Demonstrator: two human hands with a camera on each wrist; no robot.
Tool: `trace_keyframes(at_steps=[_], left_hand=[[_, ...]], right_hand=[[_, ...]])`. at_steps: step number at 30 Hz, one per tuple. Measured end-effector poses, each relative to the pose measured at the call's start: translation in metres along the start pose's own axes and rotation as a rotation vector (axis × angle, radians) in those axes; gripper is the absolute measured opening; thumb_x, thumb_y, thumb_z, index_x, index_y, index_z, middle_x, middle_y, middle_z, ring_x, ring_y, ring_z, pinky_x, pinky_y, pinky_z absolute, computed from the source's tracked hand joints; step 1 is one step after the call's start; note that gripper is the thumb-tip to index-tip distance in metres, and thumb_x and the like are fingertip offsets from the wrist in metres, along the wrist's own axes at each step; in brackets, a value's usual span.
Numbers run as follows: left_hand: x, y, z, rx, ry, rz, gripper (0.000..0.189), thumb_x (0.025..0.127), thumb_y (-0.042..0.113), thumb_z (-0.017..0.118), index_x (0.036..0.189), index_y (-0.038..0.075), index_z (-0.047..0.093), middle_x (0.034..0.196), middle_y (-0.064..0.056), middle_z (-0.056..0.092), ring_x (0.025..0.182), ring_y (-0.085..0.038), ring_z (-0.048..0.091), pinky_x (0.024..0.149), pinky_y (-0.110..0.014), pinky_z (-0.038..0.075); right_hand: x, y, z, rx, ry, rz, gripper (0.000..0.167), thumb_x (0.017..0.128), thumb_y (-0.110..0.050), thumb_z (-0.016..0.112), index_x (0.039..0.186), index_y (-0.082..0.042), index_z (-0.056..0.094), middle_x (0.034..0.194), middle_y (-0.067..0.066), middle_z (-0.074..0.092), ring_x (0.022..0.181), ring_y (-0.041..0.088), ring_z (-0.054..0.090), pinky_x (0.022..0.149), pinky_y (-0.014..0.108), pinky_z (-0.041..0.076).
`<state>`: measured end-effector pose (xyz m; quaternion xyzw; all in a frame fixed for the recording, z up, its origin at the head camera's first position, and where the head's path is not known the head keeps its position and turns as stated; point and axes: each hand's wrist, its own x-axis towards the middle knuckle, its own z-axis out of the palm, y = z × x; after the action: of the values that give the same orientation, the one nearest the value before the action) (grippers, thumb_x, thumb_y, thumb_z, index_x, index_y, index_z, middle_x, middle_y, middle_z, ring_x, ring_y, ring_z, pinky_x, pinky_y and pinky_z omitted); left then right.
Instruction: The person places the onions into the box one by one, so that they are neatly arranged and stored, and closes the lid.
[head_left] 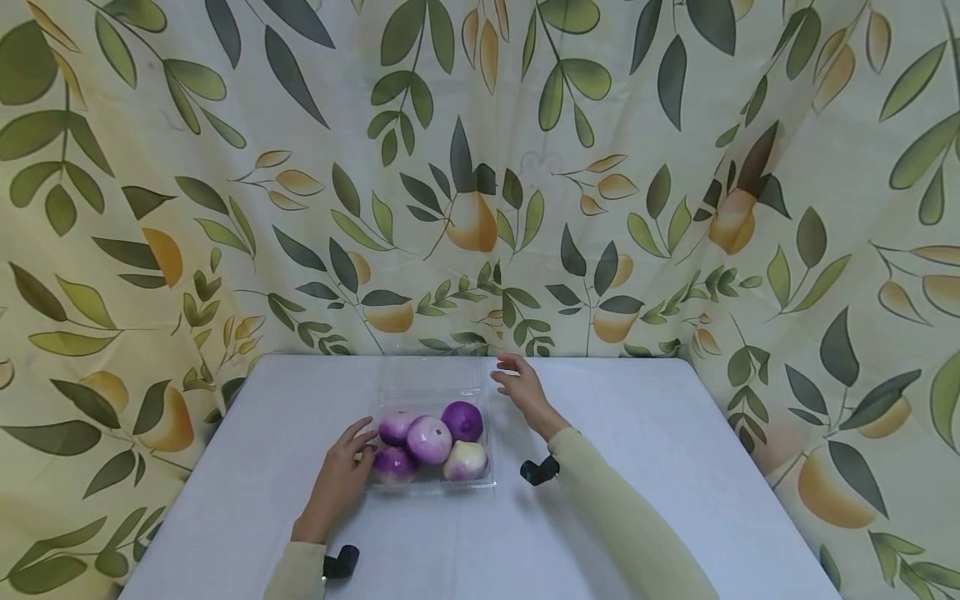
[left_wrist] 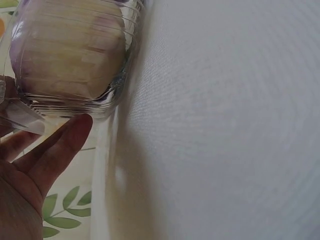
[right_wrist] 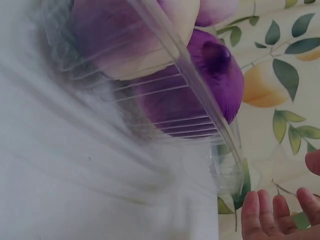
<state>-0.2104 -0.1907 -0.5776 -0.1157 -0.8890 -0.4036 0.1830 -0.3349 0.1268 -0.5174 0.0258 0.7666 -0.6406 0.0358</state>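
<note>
A clear plastic clamshell box (head_left: 491, 467) stands on the table with its lid (head_left: 431, 375) opened toward the back. Inside lie several peeled onions, among them a pale purple onion (head_left: 430, 440) on top and a deep purple onion (head_left: 462, 421) at the back right. My left hand (head_left: 341, 479) is at the left side of the box; in the left wrist view a fingertip (left_wrist: 84, 122) meets its ribbed wall. Beside the lid's right edge, my right hand (head_left: 522, 390) is held with fingers loosely bent and nothing in them. In the right wrist view its fingers (right_wrist: 252, 212) are apart from the box.
A white cloth covers the table (head_left: 637, 417). Behind it hangs a curtain (head_left: 525, 167) printed with leaves and fruit. A small black device is strapped to each wrist.
</note>
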Motion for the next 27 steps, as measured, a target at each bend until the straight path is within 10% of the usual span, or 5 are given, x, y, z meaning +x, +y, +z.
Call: trace_keyframes(at_steps=[27], left_hand=[[-0.001, 0.005, 0.0, 0.017, 0.008, -0.021, 0.028, 0.092, -0.001, 0.057, 0.118, -0.003, 0.068, 0.14, -0.015, 0.056, 0.096, -0.026, 0.071, 0.074, -0.033, 0.061]], right_hand=[[0.032, 0.016, 0.003, 0.014, -0.193, 0.152, 0.057, 0.1, -0.009, 0.049, 0.152, -0.004, 0.027, 0.141, 0.027, 0.049, 0.128, 0.041, 0.053, 0.104, 0.046, 0.05]])
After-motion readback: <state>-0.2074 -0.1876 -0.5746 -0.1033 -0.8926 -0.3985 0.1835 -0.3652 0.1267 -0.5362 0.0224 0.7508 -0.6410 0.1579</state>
